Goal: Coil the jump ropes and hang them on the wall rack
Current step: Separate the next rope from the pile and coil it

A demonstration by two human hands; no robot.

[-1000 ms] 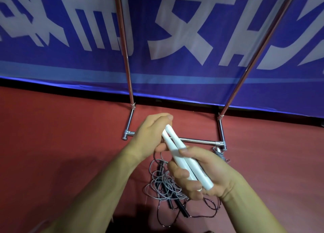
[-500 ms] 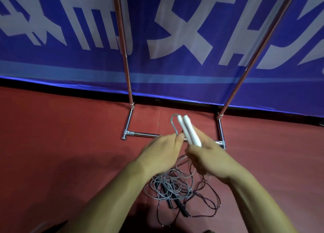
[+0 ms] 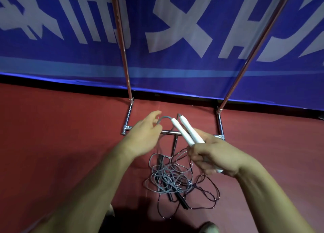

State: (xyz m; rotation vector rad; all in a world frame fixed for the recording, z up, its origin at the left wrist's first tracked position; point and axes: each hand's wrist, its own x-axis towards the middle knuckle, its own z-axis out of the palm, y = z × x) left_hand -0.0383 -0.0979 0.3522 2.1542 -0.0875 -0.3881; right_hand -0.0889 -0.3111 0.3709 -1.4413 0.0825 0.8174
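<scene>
My right hand (image 3: 213, 155) grips two white jump rope handles (image 3: 186, 133) side by side, their tips pointing up and left. A grey cord (image 3: 164, 118) arcs from the left handle's tip to my left hand (image 3: 144, 133), whose fingers pinch it. Below on the red floor lies a tangled pile of grey and dark ropes (image 3: 171, 178) with black handles (image 3: 181, 202) sticking out. A chrome rack frame (image 3: 128, 116) stands just behind my hands, its two poles rising against the banner.
A blue banner with large white characters (image 3: 175, 31) covers the wall behind the rack. The rack's low crossbar (image 3: 171, 132) runs between its two feet on the red floor (image 3: 52, 136). A shoe tip (image 3: 209, 227) shows at the bottom edge.
My left hand has moved up and left, drawing the grey cord out from the handle tips. My right hand with the white handles has shifted slightly right and lower.
</scene>
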